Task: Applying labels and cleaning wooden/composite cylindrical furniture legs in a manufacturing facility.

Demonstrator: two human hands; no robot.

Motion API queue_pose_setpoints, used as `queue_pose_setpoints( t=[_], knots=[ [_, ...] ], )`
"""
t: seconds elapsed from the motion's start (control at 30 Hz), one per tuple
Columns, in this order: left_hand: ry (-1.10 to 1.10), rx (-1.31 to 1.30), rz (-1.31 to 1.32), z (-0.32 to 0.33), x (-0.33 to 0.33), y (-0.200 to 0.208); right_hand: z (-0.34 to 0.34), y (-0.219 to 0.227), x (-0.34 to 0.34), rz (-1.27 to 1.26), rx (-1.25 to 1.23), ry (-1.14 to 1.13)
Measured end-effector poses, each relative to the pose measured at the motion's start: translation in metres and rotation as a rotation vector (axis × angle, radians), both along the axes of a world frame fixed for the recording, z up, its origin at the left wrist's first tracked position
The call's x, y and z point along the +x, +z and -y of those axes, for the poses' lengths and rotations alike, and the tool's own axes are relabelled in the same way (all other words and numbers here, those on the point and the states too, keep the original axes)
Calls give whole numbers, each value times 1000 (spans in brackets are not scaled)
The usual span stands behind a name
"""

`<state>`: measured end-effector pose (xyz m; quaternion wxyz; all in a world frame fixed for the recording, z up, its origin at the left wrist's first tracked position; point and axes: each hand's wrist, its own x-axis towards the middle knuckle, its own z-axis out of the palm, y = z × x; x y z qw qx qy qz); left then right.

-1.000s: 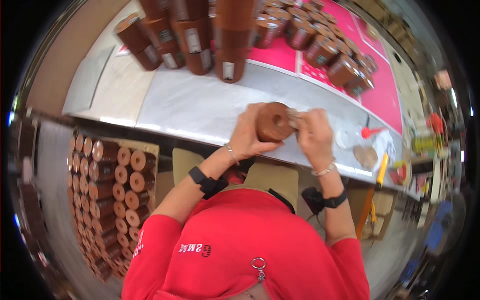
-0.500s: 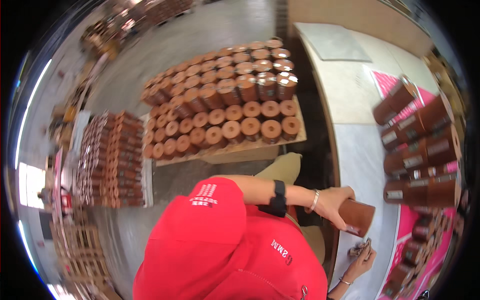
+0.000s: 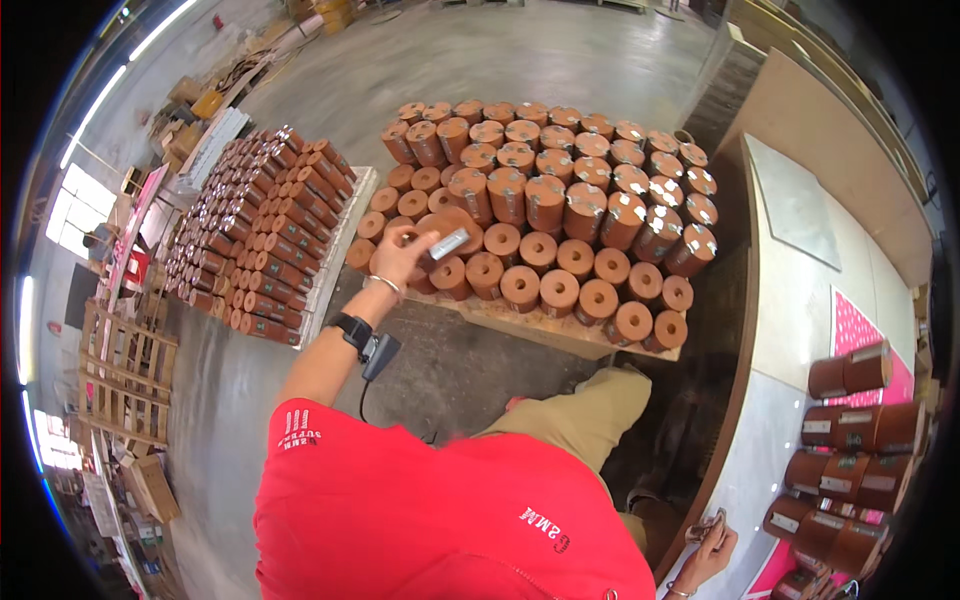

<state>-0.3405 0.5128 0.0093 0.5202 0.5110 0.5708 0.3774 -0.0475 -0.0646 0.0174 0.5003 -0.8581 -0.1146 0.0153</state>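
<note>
My left hand (image 3: 400, 260) is closed on a reddish-brown cylinder (image 3: 458, 222) with a silvery label on its side. It holds this cylinder over the near left part of a pallet load of similar brown cylinders (image 3: 520, 288), the front ones showing a round hole in their tops. Whether the held one touches those below I cannot tell. Down at the right, my right hand (image 3: 712, 552) rests at the edge of the pale worktable (image 3: 745, 450). Its fingers are closed on a small crumpled dark-and-grey thing (image 3: 706, 526), perhaps a rag.
More labelled brown cylinders (image 3: 865, 428) lie on their sides along the table's far right, over pink sheeting (image 3: 850, 315). A grey sheet (image 3: 790, 205) lies farther up the table. To the left stands another loaded pallet (image 3: 345, 265), with wooden pallets (image 3: 125, 365) behind.
My left hand has swung from the table across to the floor pallet, carrying the brown cylinder. My view has turned leftward. The right hand stays by the table with the crumpled thing.
</note>
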Motion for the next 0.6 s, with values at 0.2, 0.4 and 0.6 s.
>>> queue_pose_setpoints(
  t=[0.2,0.4,0.6],
  knots=[
    [209,88,-299,-145,-30,-36,-50,1,-6,-153,61,-9],
    [162,71,-643,-228,17,-43,-112,58,-32,-154,-202,-97],
    [44,89,-782,-259,65,-43,-148,77,-52,-113,-251,-109]
  ],
)
